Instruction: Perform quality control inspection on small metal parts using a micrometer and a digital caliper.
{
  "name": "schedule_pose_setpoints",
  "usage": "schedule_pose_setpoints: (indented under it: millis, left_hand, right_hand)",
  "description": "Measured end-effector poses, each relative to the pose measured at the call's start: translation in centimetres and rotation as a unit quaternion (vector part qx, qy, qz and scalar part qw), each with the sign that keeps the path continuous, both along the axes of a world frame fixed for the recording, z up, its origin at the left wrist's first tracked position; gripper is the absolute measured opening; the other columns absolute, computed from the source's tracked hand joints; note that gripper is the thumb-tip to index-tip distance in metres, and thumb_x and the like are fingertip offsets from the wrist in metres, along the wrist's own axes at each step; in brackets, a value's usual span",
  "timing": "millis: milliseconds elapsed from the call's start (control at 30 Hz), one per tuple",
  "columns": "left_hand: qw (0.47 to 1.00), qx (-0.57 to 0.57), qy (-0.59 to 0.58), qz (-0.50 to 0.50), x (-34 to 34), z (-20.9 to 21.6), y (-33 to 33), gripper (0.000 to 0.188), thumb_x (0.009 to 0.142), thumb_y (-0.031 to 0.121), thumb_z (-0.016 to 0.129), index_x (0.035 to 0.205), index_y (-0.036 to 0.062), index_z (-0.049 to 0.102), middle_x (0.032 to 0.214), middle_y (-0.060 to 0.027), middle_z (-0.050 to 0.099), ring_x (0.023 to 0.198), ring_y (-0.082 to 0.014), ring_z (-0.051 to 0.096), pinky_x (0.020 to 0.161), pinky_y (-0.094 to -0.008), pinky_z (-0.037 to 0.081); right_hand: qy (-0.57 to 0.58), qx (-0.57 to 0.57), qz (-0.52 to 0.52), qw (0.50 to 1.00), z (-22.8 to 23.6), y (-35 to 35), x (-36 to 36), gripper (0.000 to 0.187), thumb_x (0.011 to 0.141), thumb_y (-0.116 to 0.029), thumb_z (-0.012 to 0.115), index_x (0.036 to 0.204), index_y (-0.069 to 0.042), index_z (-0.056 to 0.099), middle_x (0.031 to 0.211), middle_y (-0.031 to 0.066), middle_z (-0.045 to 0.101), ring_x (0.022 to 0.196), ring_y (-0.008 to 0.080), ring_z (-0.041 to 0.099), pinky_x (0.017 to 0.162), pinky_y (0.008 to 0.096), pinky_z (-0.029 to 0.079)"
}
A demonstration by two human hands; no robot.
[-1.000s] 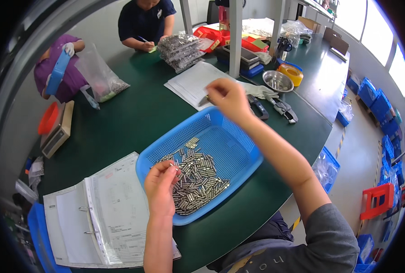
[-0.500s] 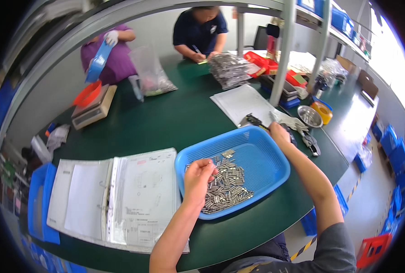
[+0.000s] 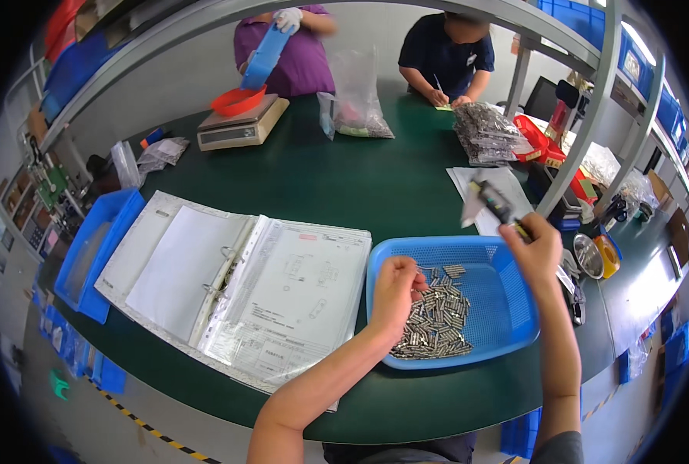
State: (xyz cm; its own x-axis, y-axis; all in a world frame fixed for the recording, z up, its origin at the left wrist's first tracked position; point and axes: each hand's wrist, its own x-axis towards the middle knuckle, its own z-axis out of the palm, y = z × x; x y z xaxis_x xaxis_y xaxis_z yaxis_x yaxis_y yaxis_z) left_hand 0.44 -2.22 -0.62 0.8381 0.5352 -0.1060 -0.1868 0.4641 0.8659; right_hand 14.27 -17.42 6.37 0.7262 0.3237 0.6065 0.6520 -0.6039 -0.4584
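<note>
A blue perforated plastic basket (image 3: 511, 340) stands on the table in front of me. Many small silvery metal pins (image 3: 436, 321) lie heaped in its left half, with a short row of pins (image 3: 454, 271) set side by side near the far wall. My left hand (image 3: 395, 294) is over the basket's left side, fingers closed in a pinch; whatever is between the fingertips is hidden. Above the far right corner, my right hand (image 3: 538, 249) grips a digital caliper (image 3: 494, 199), lifted off the table, its jaws end blurred and pointing up to the left.
Left of the basket lies an open ring binder (image 3: 302, 301) with drawings, and beyond it a blue tray (image 3: 85, 255). Across the table, one person pours from a blue bin (image 3: 267, 56) into a red bowl (image 3: 238, 101) on a scale (image 3: 232, 138); another person writes. A metal bowl (image 3: 588, 255) sits at right.
My right hand has picked the caliper up from beside the basket and raised it. The left hand stays pinched over the pins. My view has swung left.
</note>
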Motion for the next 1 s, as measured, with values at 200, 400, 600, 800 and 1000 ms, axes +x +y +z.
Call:
schedule_pose_setpoints:
  millis: [200,400,600,800,1000]
  left_hand:
    - [0.998,0.000,-0.018,0.064,0.7,0.0,0.3,0.015,0.087,0.016,0.045,0.093,0.0022,0.045,0.078,-0.0059,0.053,0.068,-0.0111,0.052,0.059,-0.0215,0.041]
    - [0.994,0.067,-0.060,0.057,0.5,0.5,0.0,0.013,0.085,0.015,0.049,0.092,0.0036,0.046,0.086,-0.0083,0.057,0.075,-0.0122,0.054,0.064,-0.0236,0.041]
    - [0.983,0.134,-0.060,0.107,-0.1,0.9,-0.4,0.009,0.083,0.009,0.051,0.089,0.0033,0.049,0.085,-0.0051,0.056,0.079,-0.0121,0.053,0.066,-0.0220,0.041]
    - [0.986,0.115,-0.100,0.073,-0.6,1.3,-0.5,0.011,0.081,0.006,0.055,0.090,0.0009,0.051,0.085,-0.0059,0.056,0.076,-0.0116,0.053,0.067,-0.0225,0.042]
    - [0.977,0.156,-0.134,0.049,-0.6,1.3,-0.9,0.012,0.077,0.000,0.058,0.089,-0.0020,0.055,0.086,-0.0083,0.057,0.075,-0.0134,0.055,0.069,-0.0232,0.045]
  right_hand:
    - [-0.189,-0.082,0.129,0.970,-2.5,-0.2,-0.2,0.034,0.062,-0.038,0.069,0.072,-0.008,0.057,0.062,0.0060,0.055,0.050,0.0242,0.055,0.043,0.0313,0.041]
    - [-0.222,-0.051,0.129,0.965,-2.4,-1.2,-0.3,0.035,0.057,-0.039,0.071,0.063,-0.009,0.054,0.052,0.0039,0.048,0.042,0.0209,0.048,0.038,0.0293,0.036]
    - [-0.250,-0.023,0.139,0.958,-2.6,-1.8,-0.8,0.039,0.054,-0.041,0.072,0.058,-0.010,0.050,0.049,0.0018,0.042,0.039,0.0180,0.044,0.037,0.0277,0.033]
    - [-0.249,0.028,0.141,0.958,-2.8,-1.8,-0.8,0.036,0.054,-0.038,0.073,0.064,-0.009,0.053,0.051,0.0007,0.042,0.041,0.0176,0.045,0.038,0.0280,0.035]
    - [-0.242,0.061,0.163,0.955,-2.1,-2.1,-0.6,0.034,0.057,-0.028,0.072,0.080,-0.006,0.060,0.055,0.0018,0.046,0.042,0.0169,0.045,0.039,0.0261,0.036]
